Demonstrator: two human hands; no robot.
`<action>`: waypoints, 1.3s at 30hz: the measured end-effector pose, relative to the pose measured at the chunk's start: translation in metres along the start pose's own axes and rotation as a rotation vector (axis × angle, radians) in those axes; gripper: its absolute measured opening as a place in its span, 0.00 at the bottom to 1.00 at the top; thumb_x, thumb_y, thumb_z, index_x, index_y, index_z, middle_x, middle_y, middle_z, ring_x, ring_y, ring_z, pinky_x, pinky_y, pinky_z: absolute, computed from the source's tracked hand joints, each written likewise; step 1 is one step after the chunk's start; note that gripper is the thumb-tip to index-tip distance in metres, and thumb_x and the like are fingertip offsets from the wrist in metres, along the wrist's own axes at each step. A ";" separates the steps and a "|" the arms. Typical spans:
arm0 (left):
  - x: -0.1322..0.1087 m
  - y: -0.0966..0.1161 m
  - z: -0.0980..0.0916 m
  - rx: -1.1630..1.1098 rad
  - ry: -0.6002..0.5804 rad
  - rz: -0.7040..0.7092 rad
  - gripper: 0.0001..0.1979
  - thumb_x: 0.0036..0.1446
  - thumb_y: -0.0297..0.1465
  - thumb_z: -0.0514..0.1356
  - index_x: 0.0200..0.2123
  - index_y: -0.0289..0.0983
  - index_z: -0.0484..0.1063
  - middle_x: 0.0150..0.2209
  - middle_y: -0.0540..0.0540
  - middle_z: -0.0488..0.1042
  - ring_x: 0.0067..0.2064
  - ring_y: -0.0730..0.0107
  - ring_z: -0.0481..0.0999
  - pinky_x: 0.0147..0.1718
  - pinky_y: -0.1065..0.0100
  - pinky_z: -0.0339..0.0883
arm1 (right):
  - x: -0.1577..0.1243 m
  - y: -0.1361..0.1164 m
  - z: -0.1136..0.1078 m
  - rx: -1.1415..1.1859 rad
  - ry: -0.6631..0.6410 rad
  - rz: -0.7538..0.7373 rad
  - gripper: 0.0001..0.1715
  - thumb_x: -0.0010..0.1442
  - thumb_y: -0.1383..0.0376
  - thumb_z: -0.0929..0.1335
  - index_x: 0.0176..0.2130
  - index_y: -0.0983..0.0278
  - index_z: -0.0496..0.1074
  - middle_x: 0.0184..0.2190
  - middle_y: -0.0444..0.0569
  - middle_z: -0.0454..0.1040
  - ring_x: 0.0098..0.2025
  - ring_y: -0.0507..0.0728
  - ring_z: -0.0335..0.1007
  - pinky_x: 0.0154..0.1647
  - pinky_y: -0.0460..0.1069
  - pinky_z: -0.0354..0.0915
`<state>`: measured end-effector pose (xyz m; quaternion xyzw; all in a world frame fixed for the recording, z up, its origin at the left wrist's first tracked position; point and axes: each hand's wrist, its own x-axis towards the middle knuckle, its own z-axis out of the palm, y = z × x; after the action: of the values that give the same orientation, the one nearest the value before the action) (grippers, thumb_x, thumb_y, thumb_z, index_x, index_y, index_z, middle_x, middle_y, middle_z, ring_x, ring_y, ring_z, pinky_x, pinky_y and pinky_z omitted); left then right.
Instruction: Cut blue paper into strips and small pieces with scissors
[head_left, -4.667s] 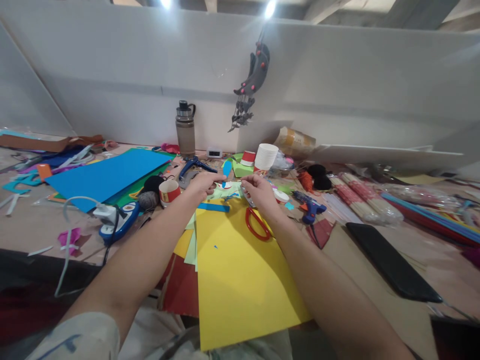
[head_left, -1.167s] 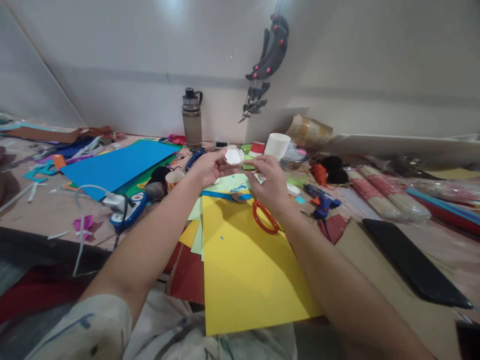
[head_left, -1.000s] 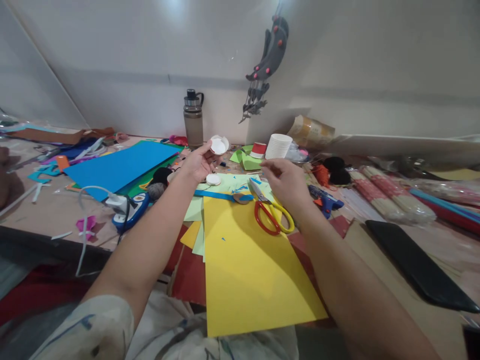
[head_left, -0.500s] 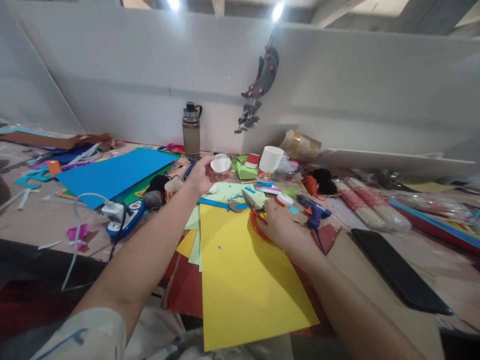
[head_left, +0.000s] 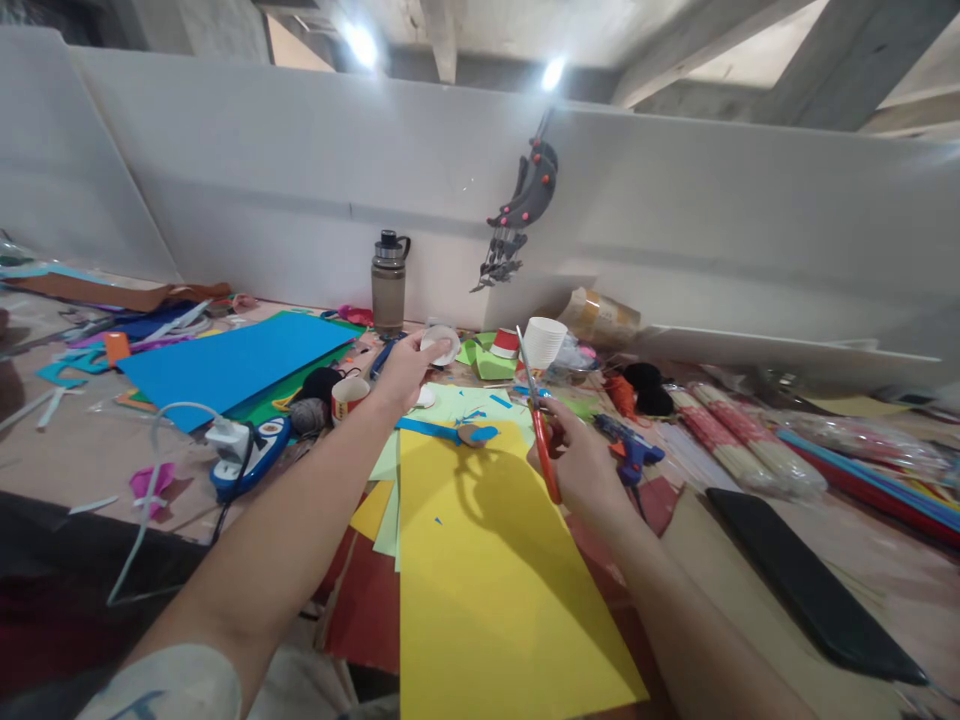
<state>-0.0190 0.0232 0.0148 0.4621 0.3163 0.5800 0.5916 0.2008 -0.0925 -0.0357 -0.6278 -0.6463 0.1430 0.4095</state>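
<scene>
My left hand (head_left: 405, 370) pinches a small round white piece (head_left: 440, 346) that looks like the cut-off bottom of a paper cup. It holds this above the back of the table, in front of the water bottle (head_left: 389, 285). My right hand (head_left: 574, 450) is closed around scissors (head_left: 541, 430) with orange-red handles, their blades pointing up and away from me. Beneath both hands lies a yellow sheet (head_left: 510, 590), partly over pale green paper (head_left: 450, 400). A blue strip with a brown disc (head_left: 471, 434) rests at its far edge, among blue scraps.
A stack of white paper cups (head_left: 543, 343) and a red cup (head_left: 505, 344) stand behind. To the right are a blue glue gun (head_left: 634, 447), wrapped stick bundles (head_left: 739, 430) and a black phone (head_left: 810, 580). Leftward lie blue sheets (head_left: 240, 360), a power strip (head_left: 251, 460) and yarn (head_left: 309, 415).
The scissors have been lifted off the table and turned upright in my right hand. My left hand has tilted the round white piece. The camera view has tipped upward slightly.
</scene>
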 end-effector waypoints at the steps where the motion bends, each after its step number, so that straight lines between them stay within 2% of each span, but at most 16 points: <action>1: 0.000 0.000 0.000 0.008 0.015 0.005 0.13 0.42 0.31 0.69 0.32 0.33 0.72 0.28 0.46 0.75 0.21 0.79 0.69 0.14 0.78 0.51 | 0.000 -0.004 0.000 0.086 -0.023 0.003 0.37 0.47 0.66 0.67 0.58 0.62 0.65 0.30 0.45 0.71 0.28 0.54 0.67 0.28 0.47 0.64; 4: 0.001 0.000 0.000 0.013 0.055 0.007 0.12 0.42 0.30 0.69 0.30 0.32 0.72 0.27 0.46 0.75 0.20 0.81 0.67 0.14 0.78 0.51 | 0.000 -0.017 0.000 0.283 -0.181 0.028 0.38 0.47 0.65 0.66 0.59 0.62 0.62 0.32 0.46 0.72 0.31 0.54 0.69 0.28 0.46 0.66; 7: 0.004 -0.001 -0.003 -0.021 0.057 -0.045 0.10 0.43 0.27 0.67 0.29 0.33 0.71 0.24 0.47 0.73 0.19 0.81 0.65 0.14 0.78 0.49 | 0.001 -0.025 0.001 0.360 -0.329 0.010 0.37 0.47 0.66 0.66 0.58 0.62 0.62 0.36 0.48 0.72 0.35 0.54 0.70 0.33 0.47 0.69; 9: 0.005 0.000 -0.006 -0.072 0.050 -0.100 0.08 0.43 0.26 0.65 0.28 0.34 0.68 0.23 0.48 0.72 0.18 0.82 0.62 0.13 0.79 0.47 | 0.002 -0.028 0.001 0.374 -0.369 0.044 0.37 0.46 0.66 0.67 0.57 0.61 0.62 0.36 0.46 0.71 0.32 0.53 0.69 0.31 0.47 0.70; 11: 0.005 0.001 -0.009 -0.120 0.017 -0.174 0.07 0.43 0.25 0.62 0.27 0.34 0.67 0.23 0.47 0.71 0.18 0.82 0.61 0.13 0.79 0.45 | 0.002 -0.029 0.000 0.414 -0.402 0.132 0.36 0.45 0.65 0.67 0.55 0.61 0.63 0.33 0.43 0.68 0.26 0.50 0.67 0.24 0.46 0.69; 14: 0.004 0.003 -0.012 -0.151 -0.043 -0.299 0.06 0.42 0.23 0.61 0.27 0.32 0.67 0.22 0.47 0.69 0.18 0.83 0.59 0.12 0.81 0.43 | 0.001 -0.032 -0.004 0.505 -0.481 0.218 0.26 0.48 0.62 0.67 0.49 0.61 0.65 0.26 0.38 0.63 0.18 0.47 0.60 0.18 0.46 0.67; 17: 0.004 0.003 -0.013 -0.128 -0.064 -0.346 0.06 0.42 0.22 0.61 0.27 0.32 0.67 0.20 0.50 0.65 0.17 0.85 0.56 0.12 0.82 0.41 | -0.002 -0.036 -0.010 0.495 -0.573 0.217 0.13 0.53 0.59 0.66 0.38 0.63 0.66 0.20 0.36 0.61 0.16 0.47 0.62 0.17 0.43 0.63; 19: 0.004 0.002 -0.013 -0.076 -0.071 -0.317 0.07 0.41 0.21 0.63 0.26 0.32 0.68 0.19 0.50 0.65 0.17 0.85 0.55 0.12 0.81 0.40 | -0.004 -0.039 -0.012 0.439 -0.600 0.219 0.10 0.55 0.59 0.65 0.34 0.63 0.66 0.19 0.37 0.63 0.15 0.47 0.63 0.14 0.41 0.57; 22: 0.005 0.000 -0.011 0.059 -0.047 -0.194 0.07 0.41 0.23 0.65 0.25 0.32 0.69 0.19 0.50 0.65 0.17 0.83 0.56 0.13 0.79 0.43 | -0.006 -0.045 -0.014 0.389 -0.594 0.235 0.10 0.55 0.59 0.66 0.32 0.63 0.66 0.19 0.38 0.65 0.14 0.46 0.61 0.12 0.41 0.51; 30: -0.003 0.002 -0.004 0.512 -0.018 0.089 0.04 0.44 0.27 0.65 0.26 0.33 0.75 0.18 0.52 0.67 0.18 0.81 0.58 0.17 0.74 0.48 | -0.009 -0.058 -0.016 0.337 -0.548 0.334 0.10 0.51 0.63 0.66 0.36 0.62 0.70 0.15 0.36 0.62 0.11 0.46 0.57 0.11 0.42 0.49; 35: -0.010 0.009 0.000 0.644 -0.035 0.154 0.03 0.44 0.27 0.63 0.26 0.34 0.75 0.18 0.52 0.66 0.22 0.77 0.61 0.21 0.74 0.52 | -0.009 -0.052 -0.015 0.326 -0.542 0.303 0.12 0.50 0.64 0.66 0.37 0.62 0.70 0.18 0.37 0.64 0.13 0.47 0.60 0.12 0.42 0.53; 39: -0.008 0.007 -0.002 0.677 -0.041 0.168 0.02 0.44 0.28 0.63 0.25 0.35 0.75 0.19 0.52 0.67 0.23 0.76 0.62 0.22 0.74 0.53 | -0.010 -0.054 -0.015 0.310 -0.547 0.318 0.08 0.50 0.64 0.65 0.33 0.62 0.69 0.16 0.37 0.62 0.13 0.48 0.61 0.12 0.42 0.52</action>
<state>-0.0245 0.0154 0.0194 0.6681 0.4397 0.4795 0.3610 0.1725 -0.1158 0.0079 -0.5894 -0.5969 0.4643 0.2842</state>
